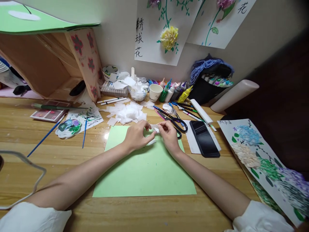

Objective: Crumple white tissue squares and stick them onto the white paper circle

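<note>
Over the far part of a green sheet [145, 174], my two hands meet at a small piece of white tissue paper [154, 128]. My left hand [137, 135] pinches its left side, thumb reaching toward the right. Opposite, my right hand [169, 137] grips the paper between thumb and fingertips. A white scrap [152, 142] lies on the green sheet just below the fingers. Beyond my hands spreads a loose pile of white tissue squares [130, 112]. Black-handled scissors [181, 124] rest right behind my right hand, partly hidden by it.
Left are a paint-smeared palette [69, 128], a blue brush [45, 137] and a cardboard box [84, 64]. Paint bottles [166, 93] and a paper cup [155, 92] line the wall. A phone [204, 138] and a flower picture [263, 164] lie right.
</note>
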Tool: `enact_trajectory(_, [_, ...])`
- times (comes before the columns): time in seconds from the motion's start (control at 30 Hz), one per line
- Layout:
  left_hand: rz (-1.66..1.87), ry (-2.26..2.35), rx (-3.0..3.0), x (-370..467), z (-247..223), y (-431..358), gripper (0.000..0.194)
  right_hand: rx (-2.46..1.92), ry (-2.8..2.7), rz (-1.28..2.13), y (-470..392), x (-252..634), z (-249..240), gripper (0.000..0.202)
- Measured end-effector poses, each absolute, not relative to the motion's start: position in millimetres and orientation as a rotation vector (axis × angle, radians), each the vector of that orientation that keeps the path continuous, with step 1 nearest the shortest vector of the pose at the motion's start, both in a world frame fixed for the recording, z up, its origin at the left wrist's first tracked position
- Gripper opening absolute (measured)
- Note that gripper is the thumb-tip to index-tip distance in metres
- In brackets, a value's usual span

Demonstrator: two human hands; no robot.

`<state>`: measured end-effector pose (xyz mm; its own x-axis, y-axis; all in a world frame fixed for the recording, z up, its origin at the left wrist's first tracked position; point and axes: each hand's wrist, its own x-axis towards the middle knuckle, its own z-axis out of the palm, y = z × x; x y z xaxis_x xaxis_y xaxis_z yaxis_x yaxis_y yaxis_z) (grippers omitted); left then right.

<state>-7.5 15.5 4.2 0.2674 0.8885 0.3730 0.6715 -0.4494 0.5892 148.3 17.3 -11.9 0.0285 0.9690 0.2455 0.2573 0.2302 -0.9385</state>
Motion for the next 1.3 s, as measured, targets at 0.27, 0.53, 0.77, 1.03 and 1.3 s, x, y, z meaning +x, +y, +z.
enact_trajectory(0.27, [0.887, 1.471, 2.220, -9, 3, 16, 0.012, -1.198, -1.552, 0.803, 14, 146, -10, 0.011])
enact_trajectory(0.53, [0.873, 1.414, 2.221, -9, 6, 15, 0.023, -1.190, -1.556, 0.806, 17, 147, -14, 0.010])
enact_trajectory(0.77, [0.814, 1.427, 2.144, -9, 5, 17, 0.028, -1.177, -1.605, 0.802, 15, 147, -11, 0.013])
enact_trajectory(1.03, [0.763, 1.300, 2.170, -10, 4, 19, 0.025, -1.223, -1.574, 0.689, 20, 149, -10, 0.010])
enact_trajectory(1.3, [0.786, 1.155, 2.184, -11, 3, 20, 0.027, -1.273, -1.567, 0.635, 24, 153, -10, 0.010])
